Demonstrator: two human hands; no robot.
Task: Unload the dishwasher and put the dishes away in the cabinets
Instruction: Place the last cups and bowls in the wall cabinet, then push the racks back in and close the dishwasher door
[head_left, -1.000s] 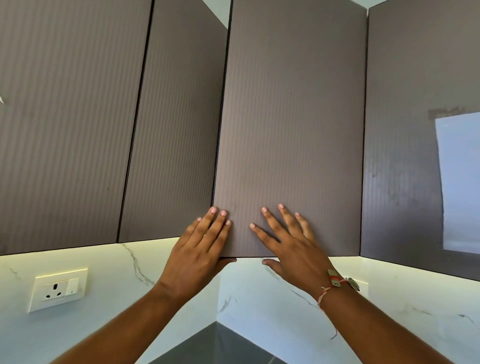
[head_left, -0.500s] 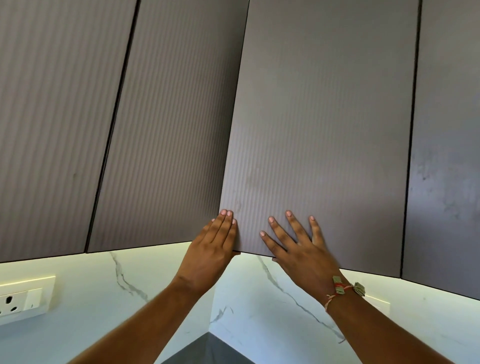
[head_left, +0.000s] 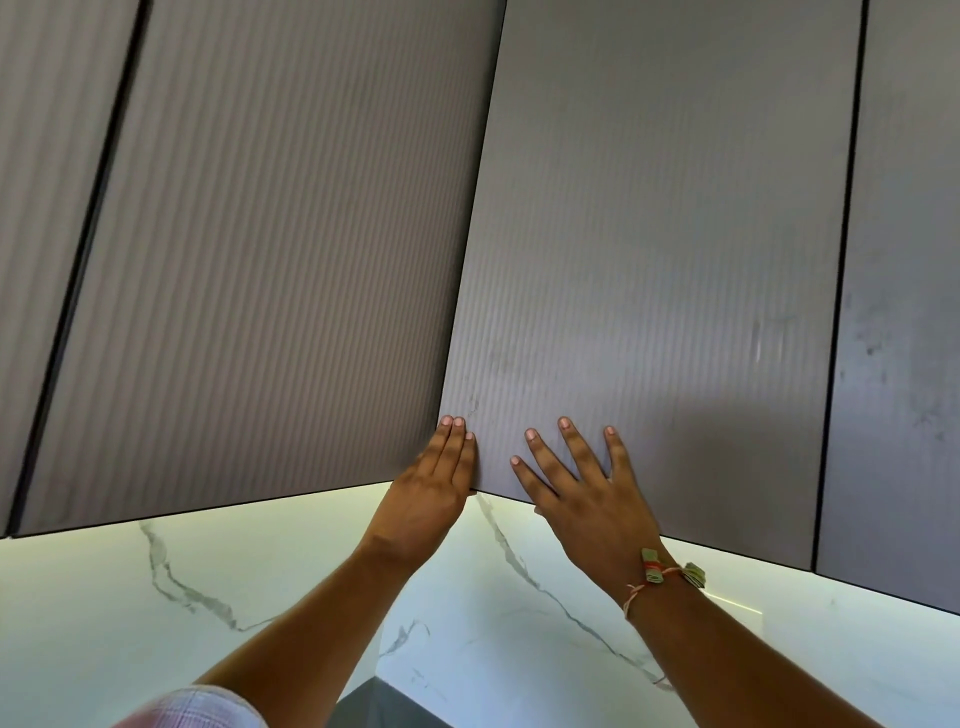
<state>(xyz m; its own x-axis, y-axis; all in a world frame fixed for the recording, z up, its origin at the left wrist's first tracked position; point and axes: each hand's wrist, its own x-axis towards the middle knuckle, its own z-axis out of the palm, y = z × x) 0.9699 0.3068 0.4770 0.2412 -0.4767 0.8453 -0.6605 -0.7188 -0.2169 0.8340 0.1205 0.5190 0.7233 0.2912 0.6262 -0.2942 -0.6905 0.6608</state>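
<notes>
The cabinet door (head_left: 649, 260) fills the view from 12 to 3 o'clock, its lower left corner near the centre. Both hands lie flat on that corner, a little apart from each other and gripping nothing. The left hand (head_left: 441, 467), at about 6 o'clock from centre, presses straight, closed-up fingers against the door's left edge. The right hand (head_left: 587, 499), at 5 o'clock, spreads its fingers on the door face, thumb tucked just under the bottom edge. A thread bracelet (head_left: 660, 571) circles the right wrist. Another door (head_left: 270, 260) sits at 9 o'clock; the marble wall (head_left: 104, 623) runs below, with a dark bench (head_left: 374, 706) at 6 o'clock.
</notes>
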